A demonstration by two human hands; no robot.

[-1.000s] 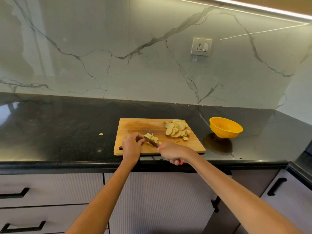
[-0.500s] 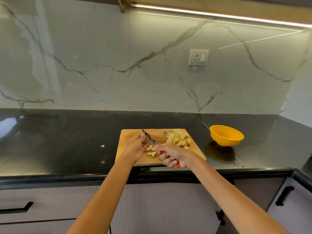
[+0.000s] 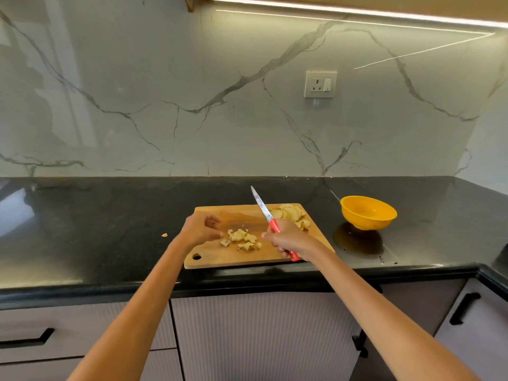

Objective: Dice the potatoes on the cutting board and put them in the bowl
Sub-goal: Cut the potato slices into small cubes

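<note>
Right hand (image 3: pixel 287 237) gripped red-handled knife (image 3: pixel 264 213), blade raised off rectangular wooden cutting board (image 3: pixel 247 258). Left hand (image 3: pixel 199 226) loosely curled, holding nothing, beside pale diced potato pieces (image 3: pixel 243 239). Round potato slices (image 3: pixel 291 214) undiced at far corner. Yellow plastic bowl (image 3: pixel 368 213) looked empty. Best next: gather dice, fingertips clear of edge.

A warm LED strip light (image 3: pixel 357 15) along the top right casts even, moderately bright light. It streaks a thin glare line on the white grey-veined marble wall (image 3: pixel 165 92). The glossy black stone desk (image 3: pixel 96 215) mirrors pale patches at left. Wide-angle bending curves the edges; focus is slightly soft.
</note>
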